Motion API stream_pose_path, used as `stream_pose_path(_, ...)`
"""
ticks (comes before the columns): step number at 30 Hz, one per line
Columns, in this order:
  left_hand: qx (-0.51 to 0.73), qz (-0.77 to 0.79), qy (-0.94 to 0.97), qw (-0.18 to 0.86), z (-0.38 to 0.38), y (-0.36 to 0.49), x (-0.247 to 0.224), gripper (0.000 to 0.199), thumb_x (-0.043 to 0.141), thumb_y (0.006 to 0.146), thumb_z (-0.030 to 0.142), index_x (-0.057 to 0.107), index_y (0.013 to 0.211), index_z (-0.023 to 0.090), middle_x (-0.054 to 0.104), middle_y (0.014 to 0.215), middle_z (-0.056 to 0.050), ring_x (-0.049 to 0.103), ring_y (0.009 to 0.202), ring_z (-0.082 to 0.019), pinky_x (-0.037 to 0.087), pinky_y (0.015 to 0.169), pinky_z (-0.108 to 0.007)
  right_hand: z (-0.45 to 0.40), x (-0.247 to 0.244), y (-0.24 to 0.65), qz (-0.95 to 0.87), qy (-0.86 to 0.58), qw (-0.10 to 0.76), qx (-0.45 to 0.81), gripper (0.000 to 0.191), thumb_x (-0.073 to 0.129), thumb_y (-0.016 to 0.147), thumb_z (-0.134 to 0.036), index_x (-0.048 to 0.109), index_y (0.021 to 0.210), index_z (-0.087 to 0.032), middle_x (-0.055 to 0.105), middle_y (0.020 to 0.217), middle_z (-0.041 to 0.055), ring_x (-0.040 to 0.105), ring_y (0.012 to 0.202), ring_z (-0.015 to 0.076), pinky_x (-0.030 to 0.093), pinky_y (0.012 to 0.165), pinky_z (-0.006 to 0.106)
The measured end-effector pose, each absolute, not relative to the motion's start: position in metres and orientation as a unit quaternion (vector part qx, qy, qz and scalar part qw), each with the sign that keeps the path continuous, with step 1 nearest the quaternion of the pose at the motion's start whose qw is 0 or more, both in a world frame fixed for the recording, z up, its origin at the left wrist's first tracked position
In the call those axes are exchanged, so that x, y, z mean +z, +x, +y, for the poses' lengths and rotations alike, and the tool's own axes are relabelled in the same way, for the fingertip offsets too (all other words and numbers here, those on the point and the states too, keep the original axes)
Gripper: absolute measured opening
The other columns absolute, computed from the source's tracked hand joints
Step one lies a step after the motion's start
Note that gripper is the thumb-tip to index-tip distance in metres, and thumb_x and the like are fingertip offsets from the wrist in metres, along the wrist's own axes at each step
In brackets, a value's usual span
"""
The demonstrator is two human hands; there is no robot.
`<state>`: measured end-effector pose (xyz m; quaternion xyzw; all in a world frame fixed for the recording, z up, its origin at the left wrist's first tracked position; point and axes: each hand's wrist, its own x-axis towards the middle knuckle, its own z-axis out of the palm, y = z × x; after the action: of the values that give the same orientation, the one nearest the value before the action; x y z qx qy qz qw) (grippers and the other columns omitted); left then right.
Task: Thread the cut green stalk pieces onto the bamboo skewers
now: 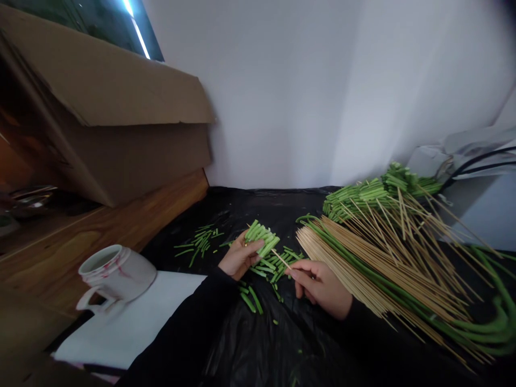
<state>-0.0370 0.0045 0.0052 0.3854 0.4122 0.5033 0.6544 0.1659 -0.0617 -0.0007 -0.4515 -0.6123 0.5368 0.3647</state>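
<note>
My left hand [238, 255] is closed on a row of short green garlic scape pieces [263, 236] lying side by side. A thin bamboo skewer [281, 258] passes into this row, and a small tip shows on the far side. The skewer's near end is pinched by my right hand [318, 285]. Below both hands, loose cut garlic scape pieces [278, 270] lie on a black plastic sheet [250, 355]. Another scatter of cut pieces [201, 240] lies farther left.
Many bare bamboo skewers [363, 252] lie at right with long uncut scapes [374, 279] across them. Behind are stacked filled skewers [363, 199]. At left a white mug [124, 274] stands on a white board [157, 317], near a cardboard box [145, 156]. A white wall [282, 97] closes the back.
</note>
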Motion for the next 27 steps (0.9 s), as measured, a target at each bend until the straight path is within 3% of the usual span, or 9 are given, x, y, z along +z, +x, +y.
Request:
stream_pose_path(6,0.518,0.417,0.422,0.616,0.0008,-0.0321,0.0064,0.095,0.082,0.056,0.013,0.034,0.137,0.026,0.068,0.095,-0.006,0.066,0.075,-0.017,0.052,0.063,-0.024,-0.0607,-0.0055,0.1654,-0.607,-0.455,0.368,0.538,0.031,0.049,0.083,-0.045,0.061,0.087,-0.017,0.052,0.048,-0.0052,0.035,0.034,0.0067,0.024,0.035,0.02)
stream_pose_path(9,0.539,0.419,0.459,0.568,0.0001,-0.0306,0.0076,0.105,0.082,0.056,0.014,0.024,0.142,0.024,0.069,0.089,-0.005,0.066,0.075,-0.017,0.053,0.065,-0.025,-0.06,-0.0083,0.1656,-0.599,-0.453,0.371,0.546,0.033,0.047,0.083,-0.045,0.061,0.09,-0.016,0.051,0.048,-0.0056,0.034,0.034,0.0065,0.023,0.035,0.02)
stream_pose_path(16,0.536,0.435,0.418,0.59,-0.0015,-0.0281,0.0071,0.103,0.082,0.057,0.015,0.025,0.141,0.025,0.066,0.102,-0.011,0.066,0.078,-0.02,0.053,0.059,-0.025,-0.0601,-0.0063,0.1657,-0.611,-0.459,0.367,0.531,0.034,0.047,0.084,-0.045,0.062,0.093,-0.016,0.052,0.05,-0.0053,0.036,0.035,0.0068,0.026,0.036,0.02)
stream_pose_path(21,0.568,0.435,0.416,0.561,0.0032,-0.0316,0.0084,0.1,0.083,0.055,0.016,0.03,0.139,0.025,0.067,0.095,-0.007,0.066,0.073,-0.018,0.053,0.059,-0.024,-0.0603,-0.0068,0.1657,-0.642,-0.457,0.352,0.505,0.033,0.043,0.087,-0.044,0.062,0.096,-0.018,0.056,0.054,-0.0039,0.04,0.037,0.0079,0.03,0.038,0.021)
stream_pose_path(27,0.584,0.444,0.404,0.546,0.0082,-0.0373,0.0086,0.086,0.08,0.06,0.017,0.036,0.134,0.025,0.068,0.096,-0.007,0.067,0.075,-0.017,0.053,0.062,-0.024,-0.0687,0.0011,0.1685,-0.752,-0.501,0.341,0.261,0.023,0.043,0.088,-0.031,0.063,0.098,-0.023,0.064,0.066,0.0017,0.058,0.064,0.0157,0.04,0.061,0.025)
